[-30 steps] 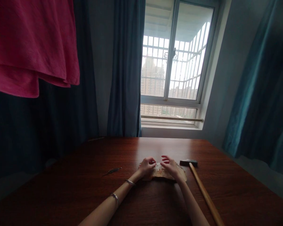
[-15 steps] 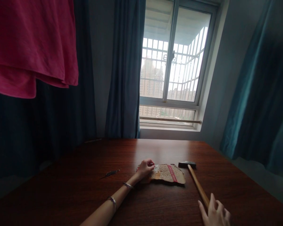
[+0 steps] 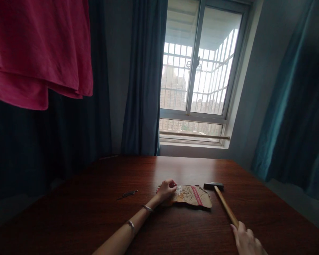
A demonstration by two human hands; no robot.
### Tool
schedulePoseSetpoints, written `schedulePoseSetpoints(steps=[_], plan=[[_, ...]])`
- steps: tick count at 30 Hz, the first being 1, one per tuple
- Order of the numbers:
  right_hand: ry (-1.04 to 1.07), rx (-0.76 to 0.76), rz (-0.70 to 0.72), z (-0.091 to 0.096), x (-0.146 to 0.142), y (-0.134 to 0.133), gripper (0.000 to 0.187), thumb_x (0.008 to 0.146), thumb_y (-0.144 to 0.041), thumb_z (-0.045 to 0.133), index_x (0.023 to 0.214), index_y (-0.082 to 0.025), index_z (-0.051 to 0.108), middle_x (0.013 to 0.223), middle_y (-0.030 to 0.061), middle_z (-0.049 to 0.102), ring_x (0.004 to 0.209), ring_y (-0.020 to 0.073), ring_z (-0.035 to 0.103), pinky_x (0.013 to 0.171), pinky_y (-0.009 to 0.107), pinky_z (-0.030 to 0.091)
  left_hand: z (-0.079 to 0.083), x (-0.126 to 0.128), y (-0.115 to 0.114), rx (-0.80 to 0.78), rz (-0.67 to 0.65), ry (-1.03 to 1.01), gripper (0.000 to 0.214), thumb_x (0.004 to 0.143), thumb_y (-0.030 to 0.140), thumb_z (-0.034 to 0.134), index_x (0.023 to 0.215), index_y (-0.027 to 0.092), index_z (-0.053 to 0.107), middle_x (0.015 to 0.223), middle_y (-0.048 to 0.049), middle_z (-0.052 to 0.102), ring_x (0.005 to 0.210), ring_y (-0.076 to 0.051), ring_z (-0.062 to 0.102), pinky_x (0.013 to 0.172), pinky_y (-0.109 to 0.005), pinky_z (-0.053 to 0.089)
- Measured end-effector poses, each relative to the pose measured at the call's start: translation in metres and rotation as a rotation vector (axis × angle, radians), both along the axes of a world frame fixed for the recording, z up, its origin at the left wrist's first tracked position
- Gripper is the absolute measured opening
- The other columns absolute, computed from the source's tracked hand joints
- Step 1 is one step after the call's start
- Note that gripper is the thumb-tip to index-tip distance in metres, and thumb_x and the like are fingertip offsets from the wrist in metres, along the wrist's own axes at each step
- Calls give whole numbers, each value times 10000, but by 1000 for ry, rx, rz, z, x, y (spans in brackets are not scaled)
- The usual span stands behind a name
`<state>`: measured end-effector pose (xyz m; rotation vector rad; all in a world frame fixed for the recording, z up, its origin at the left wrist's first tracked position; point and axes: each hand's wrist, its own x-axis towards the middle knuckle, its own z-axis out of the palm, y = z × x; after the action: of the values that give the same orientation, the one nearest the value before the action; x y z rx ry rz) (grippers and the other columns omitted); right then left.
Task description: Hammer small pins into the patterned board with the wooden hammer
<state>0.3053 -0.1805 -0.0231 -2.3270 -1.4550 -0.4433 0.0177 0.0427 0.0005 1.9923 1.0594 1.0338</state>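
A flat tan board [image 3: 192,196] full of small holes, with a red band across it, lies on the dark wooden table [image 3: 95,219]. My left hand [image 3: 167,188] rests on its left end, fingers pinched together on something small that I cannot make out. A hammer [image 3: 223,202] with a dark head and a long wooden handle lies just right of the board. My right hand [image 3: 246,241] is at the near end of that handle, fingers curled around it.
A small dark metal tool [image 3: 127,193] lies on the table left of the board. Behind the table are a barred window [image 3: 199,71] and blue curtains [image 3: 142,78]. A pink cloth [image 3: 37,49] hangs at upper left.
My right hand left the board and dropped back to the hammer handle's near end, then closed on it. My left hand stayed on the board's left end.
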Motion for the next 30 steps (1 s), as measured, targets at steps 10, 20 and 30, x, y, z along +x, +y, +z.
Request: schedulePoseSetpoints(steps=[10, 20, 30], plan=[[871, 8, 147, 30, -10, 6, 553, 748, -579, 415, 1113, -177, 519, 988, 119, 670, 919, 276, 610, 787, 330, 452, 2, 0, -2, -4, 16, 15, 155, 685, 257, 578, 760, 138, 644, 746, -38, 666, 712, -137, 605, 647, -203, 452], [1722, 54, 474, 70, -101, -9, 869, 575, -587, 676, 1281, -167, 392, 476, -79, 404, 330, 15, 262, 330, 136, 90, -4, -1, 2, 16, 4, 8, 161, 693, 268, 573, 762, 141, 644, 744, -32, 663, 712, -141, 600, 632, -207, 438], [1753, 44, 582, 72, -121, -4, 925, 593, -591, 663, 1313, -112, 336, 476, -104, 317, 362, -1, 148, 346, 136, 57, -7, -1, 6, 30, -2, 39, 175, 692, 274, 573, 763, 130, 645, 735, -30, 651, 686, -139, 583, 611, -207, 412]])
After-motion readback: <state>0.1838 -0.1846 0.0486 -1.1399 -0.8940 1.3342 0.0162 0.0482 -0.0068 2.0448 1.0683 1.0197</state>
